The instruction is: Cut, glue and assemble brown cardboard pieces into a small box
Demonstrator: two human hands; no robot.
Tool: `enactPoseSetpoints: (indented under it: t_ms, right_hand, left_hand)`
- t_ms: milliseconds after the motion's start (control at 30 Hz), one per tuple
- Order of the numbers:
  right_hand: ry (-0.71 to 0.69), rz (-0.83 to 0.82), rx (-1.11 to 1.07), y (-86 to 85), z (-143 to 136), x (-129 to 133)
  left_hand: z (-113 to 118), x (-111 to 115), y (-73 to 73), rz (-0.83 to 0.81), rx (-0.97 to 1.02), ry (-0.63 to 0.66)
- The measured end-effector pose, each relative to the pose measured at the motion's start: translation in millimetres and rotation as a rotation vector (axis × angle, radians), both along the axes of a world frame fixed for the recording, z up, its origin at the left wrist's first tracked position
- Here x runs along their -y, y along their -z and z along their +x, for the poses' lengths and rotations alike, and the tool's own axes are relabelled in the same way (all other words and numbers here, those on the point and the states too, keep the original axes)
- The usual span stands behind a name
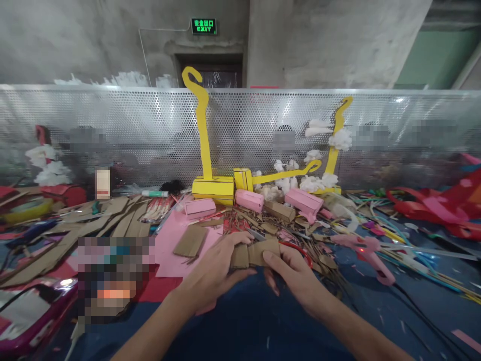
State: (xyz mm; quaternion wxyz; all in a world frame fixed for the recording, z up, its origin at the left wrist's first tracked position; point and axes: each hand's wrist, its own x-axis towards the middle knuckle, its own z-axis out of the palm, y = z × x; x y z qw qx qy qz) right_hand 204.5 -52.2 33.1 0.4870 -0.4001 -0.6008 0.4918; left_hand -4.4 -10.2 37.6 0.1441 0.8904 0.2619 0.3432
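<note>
A small folded piece of brown cardboard point(257, 253) is held between both hands near the table's front middle. My left hand point(216, 268) grips its left end, fingers behind and thumb below. My right hand point(287, 265) pinches its right end with the thumb on top. Red-handled scissors point(306, 254) lie just behind my right hand. To the left, a flat cardboard piece point(191, 240) rests on pink sheet material point(169, 250). Pink boxes point(200, 207) and a brown box point(280, 210) stand behind the hands, among thin brown scraps.
Yellow hooked shapes on box bases point(213, 186) stand before a perforated metal screen point(150, 130). A pink glue gun point(372, 250) with a black cord lies right. Cardboard strips point(48, 250) and a purple case point(37, 321) are left. White tufts point(341, 139) cling to a yellow hook.
</note>
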Motion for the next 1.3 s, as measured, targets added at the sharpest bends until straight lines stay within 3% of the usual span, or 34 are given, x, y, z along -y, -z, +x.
enactPoseSetpoints:
  t_ms: [233,733,933,1100,1300]
  right_hand:
    - [0.045,-0.006,-0.026,3.6,3.6,-2.1]
    - [-0.115,0.015,-0.003,6.8,-1.6,1.8]
    - [-0.022,0.029,0.001,3.4,-3.7,1.3]
    - [0.118,0.064,-0.091,7.8,0.2,-4.9]
    - [0.056,0.062,-0.147,8.2,5.0,-7.3]
  left_hand:
    - [-1.5,1.2,-3.3,-0.010,0.000,-0.025]
    - [-0.6,1.7,-0.9,-0.012,-0.001,0.030]
    - [2.4,1.8,-4.4,-0.069,0.042,-0.006]
    - [3.8,0.6,-5.3,-0.191,0.208,-0.044]
    - [-4.9,6.4,-20.8,-0.206,0.229,0.001]
